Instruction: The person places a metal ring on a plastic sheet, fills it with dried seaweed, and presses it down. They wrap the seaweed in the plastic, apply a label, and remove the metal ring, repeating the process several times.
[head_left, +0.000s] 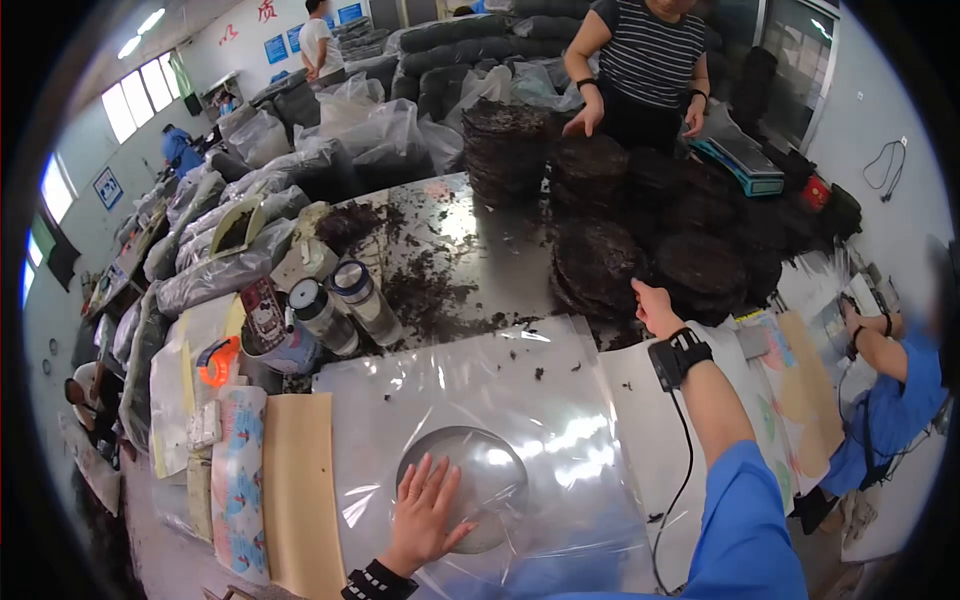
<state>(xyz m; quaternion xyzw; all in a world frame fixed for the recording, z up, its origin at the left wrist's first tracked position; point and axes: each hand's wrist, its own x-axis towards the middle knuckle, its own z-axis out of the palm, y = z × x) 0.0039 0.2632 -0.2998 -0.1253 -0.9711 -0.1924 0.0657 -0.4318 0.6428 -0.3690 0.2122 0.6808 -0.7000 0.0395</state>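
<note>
My left hand [428,512] lies with fingers spread on a clear plastic sheet [560,470], over a round grey disc shape [500,470] seen through the plastic. Farther forward, my right hand [656,306] reaches to the right edge of a stack of dark round cakes [597,262]. Its fingers are bent at that edge; whether they grip a cake is too small to tell. Another dark stack [700,270] stands just right of it. Each wrist wears a black band, and a cable hangs from the right one.
Two glass jars [366,302] and an orange tape dispenser [218,362] stand left. Dark crumbs litter the metal table [440,225]. Behind the tall stacks [505,150] a person in a striped shirt [650,60] stands near a scale [745,165]. A co-worker's blue sleeve [905,390] is at right.
</note>
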